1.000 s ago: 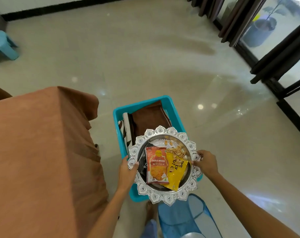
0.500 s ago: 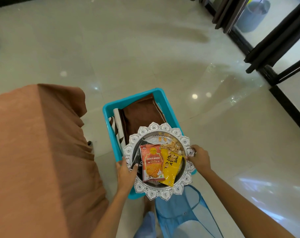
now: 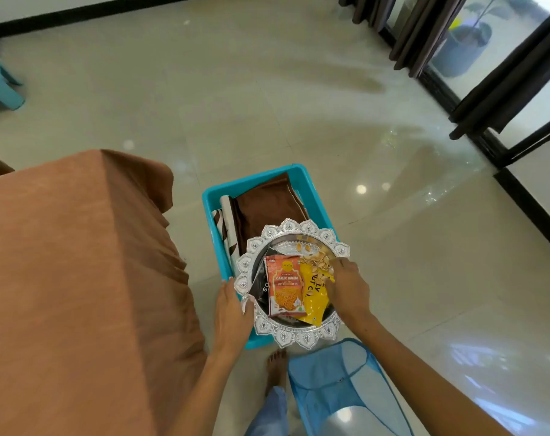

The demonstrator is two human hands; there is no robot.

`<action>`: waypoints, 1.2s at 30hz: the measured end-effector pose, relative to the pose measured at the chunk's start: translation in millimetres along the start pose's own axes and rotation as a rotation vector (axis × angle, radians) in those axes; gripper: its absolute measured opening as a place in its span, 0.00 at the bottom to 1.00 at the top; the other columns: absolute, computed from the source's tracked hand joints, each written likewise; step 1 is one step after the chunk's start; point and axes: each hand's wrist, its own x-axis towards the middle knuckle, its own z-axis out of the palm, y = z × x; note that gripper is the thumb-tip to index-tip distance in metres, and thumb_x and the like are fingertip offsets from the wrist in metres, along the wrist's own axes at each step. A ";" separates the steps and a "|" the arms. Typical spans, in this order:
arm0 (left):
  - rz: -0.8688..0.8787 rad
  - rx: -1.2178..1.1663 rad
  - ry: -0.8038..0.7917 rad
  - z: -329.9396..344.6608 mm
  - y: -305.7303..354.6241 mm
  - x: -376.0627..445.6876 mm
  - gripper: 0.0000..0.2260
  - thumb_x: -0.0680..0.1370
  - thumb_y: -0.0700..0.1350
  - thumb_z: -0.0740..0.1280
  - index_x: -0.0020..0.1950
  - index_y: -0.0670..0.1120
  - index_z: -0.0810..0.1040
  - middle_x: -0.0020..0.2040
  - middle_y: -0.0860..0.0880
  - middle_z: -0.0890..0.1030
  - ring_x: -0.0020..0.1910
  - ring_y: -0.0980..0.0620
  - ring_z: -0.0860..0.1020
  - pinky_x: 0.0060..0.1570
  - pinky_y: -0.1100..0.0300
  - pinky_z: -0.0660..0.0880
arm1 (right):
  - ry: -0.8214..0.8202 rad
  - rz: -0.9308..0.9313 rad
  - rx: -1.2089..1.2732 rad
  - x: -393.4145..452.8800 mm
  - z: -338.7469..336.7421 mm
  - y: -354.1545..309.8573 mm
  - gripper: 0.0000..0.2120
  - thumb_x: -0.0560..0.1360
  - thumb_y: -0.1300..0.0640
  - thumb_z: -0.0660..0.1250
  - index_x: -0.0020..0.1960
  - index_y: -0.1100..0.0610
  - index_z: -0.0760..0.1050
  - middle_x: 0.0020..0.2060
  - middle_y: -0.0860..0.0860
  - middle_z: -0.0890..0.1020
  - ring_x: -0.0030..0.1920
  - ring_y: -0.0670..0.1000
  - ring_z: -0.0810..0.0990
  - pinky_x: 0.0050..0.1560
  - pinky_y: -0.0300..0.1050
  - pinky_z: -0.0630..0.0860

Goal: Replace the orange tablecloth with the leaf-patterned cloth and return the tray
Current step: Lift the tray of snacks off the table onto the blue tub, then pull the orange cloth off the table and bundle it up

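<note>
Over the bin: left hand grips tray rim; right hand has left the rim, fingers curled over yellow packet, grasp unclear.

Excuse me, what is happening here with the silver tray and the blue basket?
A person holds a silver tray of snack packets over a blue basket on the floor. The left hand grips the tray's rim; the right hand reaches in among the packets and nut shells. The basket holds a folded brown cloth and a leaf-patterned cloth. The orange tablecloth is still on the table.
</note>
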 end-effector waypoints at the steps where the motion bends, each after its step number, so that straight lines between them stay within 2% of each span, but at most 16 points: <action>1: 0.016 0.033 0.014 -5.6 -2.8 -9.3 0.21 0.77 0.45 0.62 0.68 0.39 0.66 0.65 0.39 0.71 0.66 0.39 0.68 0.66 0.44 0.66 | 0.011 -0.052 0.043 -11.6 -2.5 -11.7 0.18 0.76 0.59 0.62 0.66 0.57 0.69 0.64 0.55 0.72 0.63 0.55 0.70 0.51 0.51 0.75; 4: 0.049 0.092 0.137 -32.7 -6.3 -53.2 0.25 0.78 0.47 0.63 0.72 0.37 0.64 0.73 0.39 0.64 0.73 0.41 0.60 0.72 0.50 0.57 | 0.034 -0.279 0.145 -52.6 -0.3 -46.9 0.18 0.73 0.60 0.66 0.63 0.59 0.73 0.60 0.57 0.75 0.61 0.58 0.73 0.52 0.52 0.75; 9: 0.129 0.204 0.335 -80.9 -42.0 -151.4 0.25 0.78 0.51 0.57 0.70 0.37 0.67 0.72 0.38 0.65 0.72 0.42 0.59 0.71 0.50 0.57 | 0.063 -0.559 0.280 -144.5 15.7 -103.7 0.15 0.71 0.59 0.68 0.57 0.58 0.76 0.54 0.54 0.79 0.55 0.56 0.76 0.49 0.48 0.76; 12: 0.049 0.324 0.355 -98.0 -86.2 -212.1 0.27 0.81 0.56 0.49 0.70 0.38 0.68 0.70 0.37 0.67 0.70 0.41 0.63 0.68 0.49 0.57 | 0.049 -0.712 0.308 -203.4 33.3 -130.9 0.14 0.71 0.57 0.68 0.56 0.58 0.76 0.53 0.53 0.79 0.53 0.55 0.78 0.45 0.47 0.78; 15: -0.075 0.383 0.350 -104.6 -133.6 -266.8 0.31 0.81 0.60 0.41 0.73 0.40 0.64 0.73 0.39 0.63 0.72 0.41 0.61 0.69 0.49 0.53 | 0.018 -0.846 0.283 -253.1 54.5 -150.8 0.15 0.72 0.56 0.66 0.58 0.58 0.76 0.55 0.53 0.79 0.52 0.54 0.79 0.46 0.45 0.78; 19: -0.143 0.439 0.257 -102.5 -177.5 -312.2 0.31 0.80 0.62 0.41 0.76 0.45 0.59 0.76 0.43 0.56 0.74 0.45 0.55 0.70 0.52 0.46 | -0.120 -1.001 0.166 -297.7 84.9 -167.3 0.17 0.75 0.50 0.62 0.60 0.57 0.74 0.59 0.53 0.77 0.54 0.53 0.78 0.50 0.45 0.77; 22: -0.141 0.501 0.191 -98.7 -194.2 -322.3 0.31 0.80 0.63 0.43 0.76 0.47 0.58 0.76 0.43 0.56 0.74 0.46 0.55 0.68 0.51 0.49 | -0.133 -1.135 0.044 -310.6 101.7 -169.4 0.20 0.67 0.50 0.73 0.56 0.57 0.78 0.57 0.53 0.80 0.52 0.52 0.81 0.46 0.44 0.80; 24: -0.112 0.519 0.194 -98.2 -199.7 -322.8 0.30 0.79 0.63 0.44 0.77 0.48 0.57 0.76 0.43 0.57 0.74 0.47 0.53 0.68 0.51 0.50 | -0.177 -1.202 -0.004 -311.7 110.7 -164.6 0.22 0.67 0.48 0.73 0.56 0.58 0.79 0.58 0.54 0.80 0.56 0.54 0.80 0.52 0.49 0.79; 27: -0.067 0.505 0.216 -99.3 -201.0 -321.5 0.27 0.80 0.62 0.43 0.77 0.54 0.53 0.76 0.45 0.57 0.75 0.47 0.53 0.68 0.50 0.51 | -0.199 -1.194 0.006 -309.3 121.4 -152.0 0.24 0.72 0.42 0.62 0.60 0.57 0.78 0.65 0.53 0.75 0.65 0.53 0.74 0.64 0.48 0.68; 29: -0.058 0.481 0.233 -98.3 -200.5 -320.3 0.23 0.81 0.60 0.42 0.77 0.57 0.52 0.76 0.45 0.59 0.74 0.47 0.55 0.68 0.50 0.53 | -0.201 -1.147 0.105 -309.4 125.9 -148.9 0.23 0.73 0.42 0.61 0.59 0.56 0.78 0.66 0.51 0.74 0.67 0.51 0.70 0.68 0.45 0.63; 33: -0.053 0.468 0.234 -97.2 -203.6 -315.8 0.22 0.83 0.56 0.42 0.75 0.57 0.60 0.75 0.46 0.62 0.74 0.47 0.56 0.68 0.50 0.54 | -0.131 -1.071 0.182 -313.9 128.1 -163.3 0.16 0.74 0.45 0.62 0.52 0.55 0.80 0.60 0.49 0.79 0.63 0.48 0.72 0.69 0.44 0.61; 36: -0.015 0.473 0.260 -99.9 -206.8 -313.8 0.22 0.83 0.54 0.43 0.73 0.54 0.64 0.74 0.47 0.64 0.76 0.50 0.49 0.70 0.51 0.51 | -0.037 -1.049 0.165 -316.0 128.8 -175.1 0.16 0.74 0.48 0.60 0.50 0.56 0.80 0.56 0.51 0.81 0.59 0.49 0.75 0.68 0.44 0.62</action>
